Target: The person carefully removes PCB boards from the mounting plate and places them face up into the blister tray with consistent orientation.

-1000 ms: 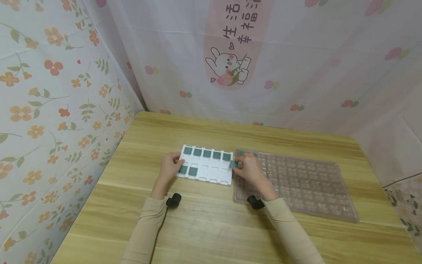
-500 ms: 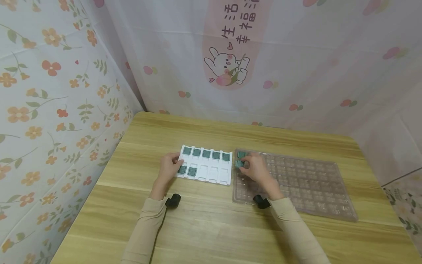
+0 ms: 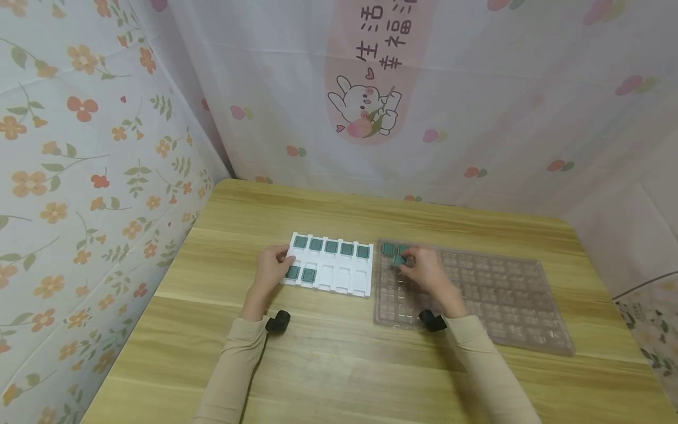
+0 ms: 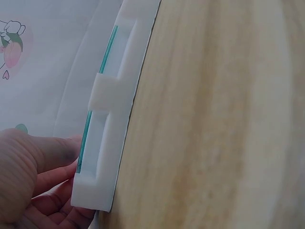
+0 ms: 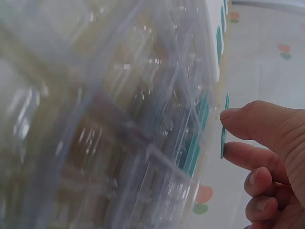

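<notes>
Our L hand grips white tray, R hand pinches green chip; we'd best keep it lvl.

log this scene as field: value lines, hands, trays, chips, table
Left hand: holds the left end of the white tray
Right hand: pinches a green chip above the clear tray
White tray load: seven chips, five in far row, two in near row; three near slots empty
Clear tray load: at least two chips, far left corner
Surface: wooden table
</notes>
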Available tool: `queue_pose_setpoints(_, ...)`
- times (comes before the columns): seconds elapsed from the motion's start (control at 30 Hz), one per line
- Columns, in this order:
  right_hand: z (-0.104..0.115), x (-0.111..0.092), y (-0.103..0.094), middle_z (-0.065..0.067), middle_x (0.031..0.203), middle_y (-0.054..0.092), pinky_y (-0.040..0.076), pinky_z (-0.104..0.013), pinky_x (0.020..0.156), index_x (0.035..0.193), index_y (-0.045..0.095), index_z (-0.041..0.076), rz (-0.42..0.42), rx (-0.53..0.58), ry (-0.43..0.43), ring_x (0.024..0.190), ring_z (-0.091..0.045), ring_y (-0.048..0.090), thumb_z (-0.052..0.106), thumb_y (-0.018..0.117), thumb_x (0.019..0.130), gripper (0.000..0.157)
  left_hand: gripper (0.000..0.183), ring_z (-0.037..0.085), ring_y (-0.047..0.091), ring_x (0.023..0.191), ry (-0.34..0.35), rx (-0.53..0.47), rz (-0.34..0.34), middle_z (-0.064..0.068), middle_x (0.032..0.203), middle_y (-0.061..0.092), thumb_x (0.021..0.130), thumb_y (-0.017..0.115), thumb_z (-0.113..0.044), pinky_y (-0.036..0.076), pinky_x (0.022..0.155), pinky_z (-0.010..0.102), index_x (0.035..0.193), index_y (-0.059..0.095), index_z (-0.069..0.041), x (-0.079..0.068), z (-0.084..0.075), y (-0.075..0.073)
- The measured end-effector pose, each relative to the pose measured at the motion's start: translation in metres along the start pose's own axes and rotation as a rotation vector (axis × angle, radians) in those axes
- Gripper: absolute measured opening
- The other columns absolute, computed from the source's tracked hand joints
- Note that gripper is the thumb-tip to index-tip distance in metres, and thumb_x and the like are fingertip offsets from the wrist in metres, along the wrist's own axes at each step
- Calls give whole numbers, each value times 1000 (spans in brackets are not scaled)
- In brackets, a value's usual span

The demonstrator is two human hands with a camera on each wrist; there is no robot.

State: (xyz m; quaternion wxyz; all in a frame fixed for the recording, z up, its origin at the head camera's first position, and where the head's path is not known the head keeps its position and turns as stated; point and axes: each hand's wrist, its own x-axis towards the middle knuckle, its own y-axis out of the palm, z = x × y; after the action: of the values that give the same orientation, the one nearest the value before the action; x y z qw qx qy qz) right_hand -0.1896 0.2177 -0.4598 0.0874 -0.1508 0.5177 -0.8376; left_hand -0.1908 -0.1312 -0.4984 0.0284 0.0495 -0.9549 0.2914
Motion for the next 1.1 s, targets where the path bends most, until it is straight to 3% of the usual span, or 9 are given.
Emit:
queue_pose_setpoints(0.17,-7,0,-4,-14,79,58,44,-34,59,95,68,-9,6,17,10,68,-21,50,6,75,75,25,33,26,53,80,-1,11,1,23,99,63,82,67,0,42,68,31,113,62,10,1,1,0)
queue_pose_setpoints(0.4,-14,2,-9,-12,74,53,41,-34,58,97,67,-9,24,0,44,66,-22,47,7,74,77,26,33,27,53,80,5,0,2,24,99,63,83,66,0,42,68,31,113,62,10,0,2,-1)
queue_pose_setpoints(0.6,-20,4,-14,-17,82,56,45,-37,60,100,67,-9,44,-29,88,69,-24,52,10,73,80,28,33,27,53,79,25,6,2,25,100,63,82,67,1,42,68,31,113,62,11,1,2,-1)
queue_pose_setpoints(1.1,-38,13,-22,-19,82,58,46,-42,62,96,67,-11,41,-158,69,69,-29,55,9,73,78,27,32,25,52,77,22,14,2,23,96,63,83,67,0,41,67,30,112,63,11,1,3,-1)
